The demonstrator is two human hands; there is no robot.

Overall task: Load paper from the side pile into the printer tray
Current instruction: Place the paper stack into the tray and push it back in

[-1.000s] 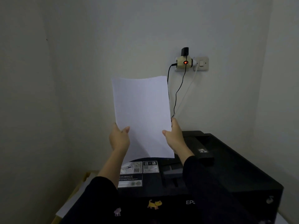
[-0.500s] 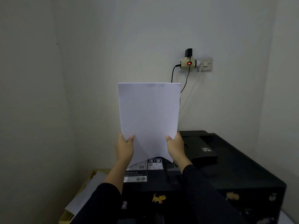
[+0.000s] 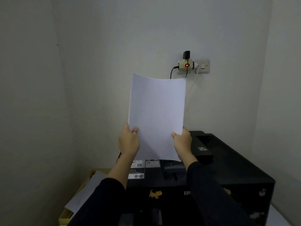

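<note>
I hold a white sheet of paper (image 3: pixel 157 115) upright in front of the wall, its top edge bowed slightly. My left hand (image 3: pixel 129 141) pinches its lower left edge and my right hand (image 3: pixel 183 142) pinches its lower right edge. The sheet's bottom edge hangs just above the rear tray opening (image 3: pixel 172 168) of the black printer (image 3: pixel 231 173). The side pile of paper (image 3: pixel 84 193) lies low on the left in a yellowish box, partly hidden by my left sleeve.
A wall socket with an adapter, a red light and cables (image 3: pixel 187 65) sits above the printer. Walls close in on the left and right. Labels (image 3: pixel 138 170) and a yellow cat sticker (image 3: pixel 155 194) mark the printer's top and front.
The sheet has shifted slightly right and lowered toward the printer's rear opening, and its top edge now bows. Both hands keep their grip on the lower edges.
</note>
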